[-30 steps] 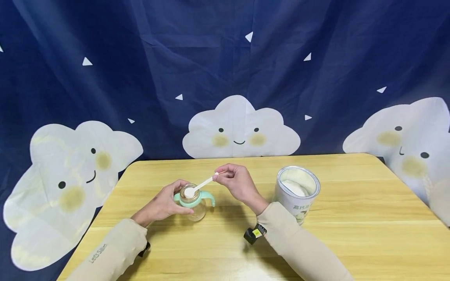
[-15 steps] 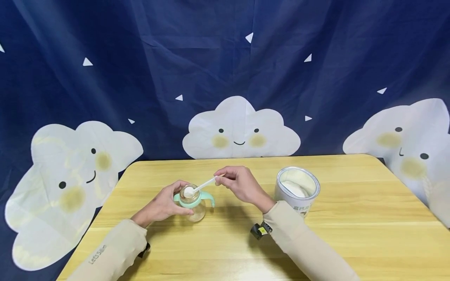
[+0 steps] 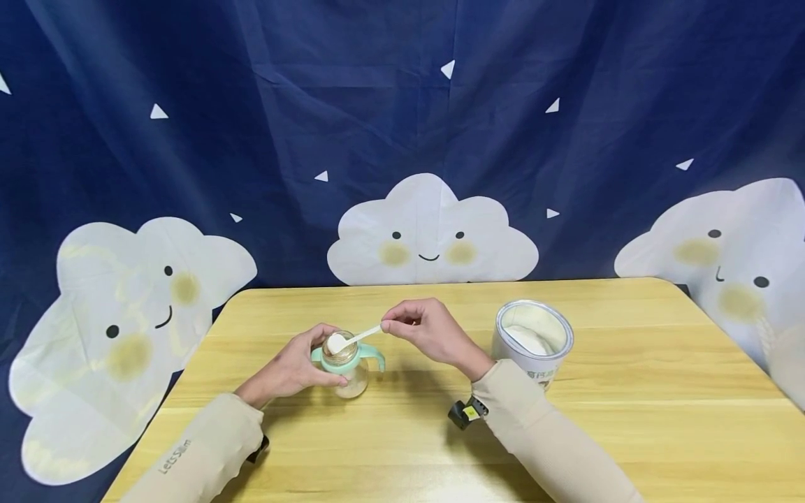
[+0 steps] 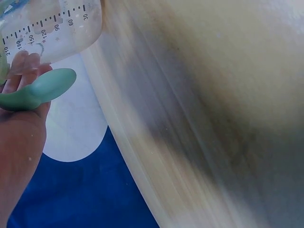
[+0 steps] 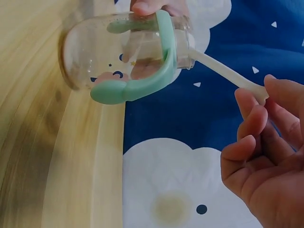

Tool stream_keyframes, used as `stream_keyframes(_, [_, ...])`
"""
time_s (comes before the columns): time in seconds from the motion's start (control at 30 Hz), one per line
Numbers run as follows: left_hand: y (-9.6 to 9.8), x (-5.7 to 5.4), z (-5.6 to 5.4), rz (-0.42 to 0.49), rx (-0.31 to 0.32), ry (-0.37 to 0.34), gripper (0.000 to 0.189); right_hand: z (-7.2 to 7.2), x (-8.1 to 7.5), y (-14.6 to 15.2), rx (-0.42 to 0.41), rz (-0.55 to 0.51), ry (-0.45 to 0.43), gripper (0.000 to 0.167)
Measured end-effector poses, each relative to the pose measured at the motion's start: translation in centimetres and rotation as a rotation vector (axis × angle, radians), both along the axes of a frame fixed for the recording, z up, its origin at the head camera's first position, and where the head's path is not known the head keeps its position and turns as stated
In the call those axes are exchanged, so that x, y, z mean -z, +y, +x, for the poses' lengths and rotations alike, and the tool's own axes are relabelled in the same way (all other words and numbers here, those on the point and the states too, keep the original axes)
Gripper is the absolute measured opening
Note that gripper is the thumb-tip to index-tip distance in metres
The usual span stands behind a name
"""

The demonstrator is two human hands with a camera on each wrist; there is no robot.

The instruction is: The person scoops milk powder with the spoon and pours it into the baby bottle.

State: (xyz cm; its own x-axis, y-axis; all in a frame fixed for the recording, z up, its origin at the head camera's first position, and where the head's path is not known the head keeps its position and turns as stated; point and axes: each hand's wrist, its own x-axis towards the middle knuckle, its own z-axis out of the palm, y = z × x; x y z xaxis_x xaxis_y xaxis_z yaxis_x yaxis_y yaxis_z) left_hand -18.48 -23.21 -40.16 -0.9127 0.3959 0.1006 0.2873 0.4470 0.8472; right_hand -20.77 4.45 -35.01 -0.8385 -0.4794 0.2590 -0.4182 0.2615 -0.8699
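A clear baby bottle (image 3: 353, 383) with mint-green side handles (image 5: 151, 85) stands uncapped on the table, measuring marks on its wall. My left hand (image 3: 294, 363) grips it from the left, around the collar. Between thumb and fingertips, my right hand (image 3: 430, 330) pinches the end of a white scoop's handle (image 3: 367, 333). The scoop's bowl (image 3: 337, 343) sits at the bottle's mouth and white powder shows there. To the right, behind the right forearm, an open can (image 3: 534, 335) holds white powder; the sleeve hides its lower part.
The light wooden table (image 3: 629, 363) has rounded far corners. Behind it hangs a dark blue curtain (image 3: 402, 105) printed with smiling white clouds. A small black camera (image 3: 467, 412) is strapped at my right wrist.
My right forearm has shifted slightly right and down. The scoop has moved a little left over the bottle's mouth. My left hand and the bottle stay in place.
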Motion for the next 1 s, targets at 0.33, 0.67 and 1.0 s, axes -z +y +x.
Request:
stream_keyframes(0.33, [0.12, -0.05, -0.10, -0.005, -0.008, -0.003, 0.067, 0.13, -0.15, 0.07, 0.046, 0.007, 0.023, 0.010])
stream_keyframes(0.67, [0.14, -0.01, -0.17, 0.000, -0.005, -0.003, 0.067, 0.09, -0.32, 0.16, 0.060, -0.001, 0.014, 0.014])
stream_keyframes(1.0, [-0.10, 0.11, -0.12, 0.002, 0.002, -0.008, 0.065, 0.19, -0.68, 0.62, 0.094, -0.023, 0.004, 0.020])
